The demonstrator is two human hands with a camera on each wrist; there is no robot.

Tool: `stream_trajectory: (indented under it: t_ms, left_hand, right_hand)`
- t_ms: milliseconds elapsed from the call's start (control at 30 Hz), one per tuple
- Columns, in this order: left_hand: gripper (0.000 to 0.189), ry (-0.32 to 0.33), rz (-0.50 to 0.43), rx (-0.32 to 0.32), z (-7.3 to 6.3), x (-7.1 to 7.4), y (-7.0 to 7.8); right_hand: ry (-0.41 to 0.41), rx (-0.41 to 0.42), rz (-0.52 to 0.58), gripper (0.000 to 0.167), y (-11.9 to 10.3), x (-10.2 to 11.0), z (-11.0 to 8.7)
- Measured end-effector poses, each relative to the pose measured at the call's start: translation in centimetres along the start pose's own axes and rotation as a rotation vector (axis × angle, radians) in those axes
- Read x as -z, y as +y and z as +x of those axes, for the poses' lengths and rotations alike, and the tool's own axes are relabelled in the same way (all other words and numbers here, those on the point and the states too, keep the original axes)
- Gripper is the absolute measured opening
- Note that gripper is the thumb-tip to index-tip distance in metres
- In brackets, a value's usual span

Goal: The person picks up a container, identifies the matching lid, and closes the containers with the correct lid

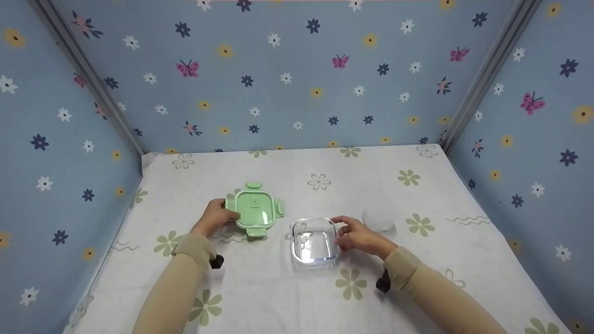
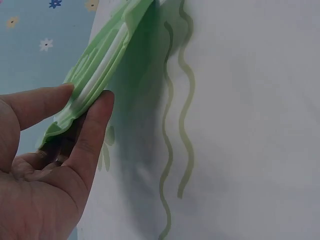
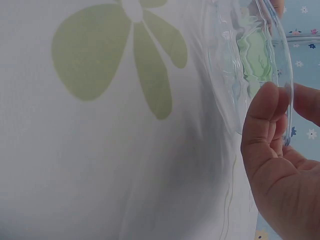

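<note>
My left hand [image 1: 215,219] pinches the left edge of a green lid [image 1: 255,208], which has a raised seal and a clip flap on each side. In the left wrist view the lid [image 2: 97,65] stands tilted between thumb and fingers, with its shadow on the cloth. To the right of it is a clear, square glass container [image 1: 316,262], its open top facing up. My right hand [image 1: 364,236] grips this container by its right rim, thumb and fingers on either side of the glass wall [image 3: 225,75], as the right wrist view shows.
A white, soft-looking bundle [image 1: 379,219] lies just behind my right hand. White cloth with green flowers [image 1: 297,297] covers the table. Blue patterned panels [image 1: 297,74] stand at the back and both sides, with grey posts [image 1: 487,69] at the corners.
</note>
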State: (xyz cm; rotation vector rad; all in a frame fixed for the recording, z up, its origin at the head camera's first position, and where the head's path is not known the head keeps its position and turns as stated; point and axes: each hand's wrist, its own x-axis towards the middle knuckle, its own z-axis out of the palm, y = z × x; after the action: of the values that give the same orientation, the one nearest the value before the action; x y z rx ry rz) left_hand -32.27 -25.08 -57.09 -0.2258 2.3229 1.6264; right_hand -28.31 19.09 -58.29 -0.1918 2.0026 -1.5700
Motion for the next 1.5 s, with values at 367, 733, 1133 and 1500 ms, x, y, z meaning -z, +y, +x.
stream_trajectory:
  t_ms: [367,733,1133,1500]
  left_hand:
    - [0.063,-0.033,-0.051,-0.026,-0.4,-0.2,0.0]
    - [0.066,-0.042,-0.079,-0.091,-0.6,-0.5,0.4]
    - [0.068,0.025,-0.076,-0.138,-0.7,-1.5,1.4]
    - [0.059,0.074,-0.074,-0.155,-0.6,-2.0,1.9]
  right_hand:
    - [-0.003,-0.007,-0.008,0.073,0.2,0.0,0.1]
    - [-0.011,0.003,0.000,0.072,0.1,-0.1,-0.1]
    - [0.002,-0.008,-0.022,0.073,-0.2,0.0,-0.1]
    - [0.023,0.004,-0.074,0.073,-0.6,-0.2,-0.1]
